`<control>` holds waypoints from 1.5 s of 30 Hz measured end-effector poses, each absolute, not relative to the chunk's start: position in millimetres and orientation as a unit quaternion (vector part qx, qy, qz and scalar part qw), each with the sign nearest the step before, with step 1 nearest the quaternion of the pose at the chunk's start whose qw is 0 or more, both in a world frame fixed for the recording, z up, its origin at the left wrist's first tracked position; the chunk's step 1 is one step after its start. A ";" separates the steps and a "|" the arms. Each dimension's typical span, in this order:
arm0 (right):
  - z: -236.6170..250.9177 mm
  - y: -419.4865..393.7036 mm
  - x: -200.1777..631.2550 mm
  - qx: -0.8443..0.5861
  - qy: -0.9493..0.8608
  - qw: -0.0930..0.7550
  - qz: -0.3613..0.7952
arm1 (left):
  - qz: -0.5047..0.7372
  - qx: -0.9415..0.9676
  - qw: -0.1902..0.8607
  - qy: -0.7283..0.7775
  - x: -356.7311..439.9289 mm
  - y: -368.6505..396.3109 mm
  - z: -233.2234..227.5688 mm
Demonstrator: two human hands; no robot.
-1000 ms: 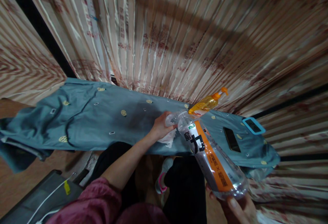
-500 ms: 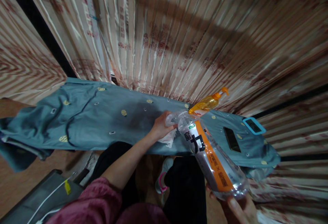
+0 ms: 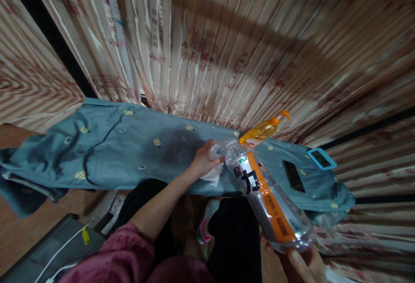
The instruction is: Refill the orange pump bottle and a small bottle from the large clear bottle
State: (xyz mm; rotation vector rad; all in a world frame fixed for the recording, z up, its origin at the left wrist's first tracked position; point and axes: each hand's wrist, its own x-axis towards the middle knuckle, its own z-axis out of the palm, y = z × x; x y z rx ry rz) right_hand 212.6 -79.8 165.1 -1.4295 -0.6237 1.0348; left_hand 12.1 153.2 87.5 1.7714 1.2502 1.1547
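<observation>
the right hand (image 3: 303,263) is gripping the base of a clear plastic bottle (image 3: 269,198), tilted neck-down. the left hand (image 3: 203,161) is clutching a white tissue (image 3: 214,174) at the bottle's mouth.

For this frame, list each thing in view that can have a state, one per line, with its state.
Clear bottle: tilted, neck toward the cloth, base held in the right hand.
White tissue: crumpled, pressed on the cloth by the left hand.
Blue garment: spread flat, left end hanging off.
Orange pump bottle: lying on its side.
Black phone: lying flat, screen dark.
Blue-framed device: lying flat.
</observation>
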 end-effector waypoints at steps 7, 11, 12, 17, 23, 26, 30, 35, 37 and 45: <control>161.8 -76.4 212.3 -0.609 -0.288 0.597 0.435 | 0.443 0.680 0.336 0.479 12.3 153.3 86.6; 158.0 -76.7 216.6 -0.613 -0.290 0.591 0.436 | 0.437 0.683 0.336 0.480 11.8 153.3 88.1; 156.9 -76.8 218.0 -0.616 -0.290 0.589 0.436 | 0.437 0.684 0.336 0.478 11.8 153.3 88.2; 153.9 -76.7 221.1 -0.606 -0.297 0.591 0.441 | 0.442 0.682 0.336 0.476 11.9 153.1 87.3; 160.7 -76.2 212.3 -0.613 -0.273 0.602 0.433 | 0.438 0.682 0.333 0.482 11.8 153.3 88.1; 163.9 -76.0 208.1 -0.614 -0.266 0.607 0.429 | 0.435 0.683 0.333 0.484 11.7 153.6 88.6; 163.8 -75.5 208.2 -0.600 -0.265 0.614 0.439 | 0.443 0.679 0.335 0.479 11.8 153.2 87.3; 162.3 -75.5 211.0 -0.607 -0.267 0.610 0.435 | 0.446 0.681 0.336 0.474 11.2 152.6 86.7; 162.0 -76.5 211.7 -0.612 -0.270 0.605 0.431 | 0.444 0.682 0.336 0.474 11.2 152.8 87.0; 157.9 -78.2 215.3 -0.611 -0.267 0.604 0.436 | 0.447 0.681 0.330 0.477 12.1 153.9 85.2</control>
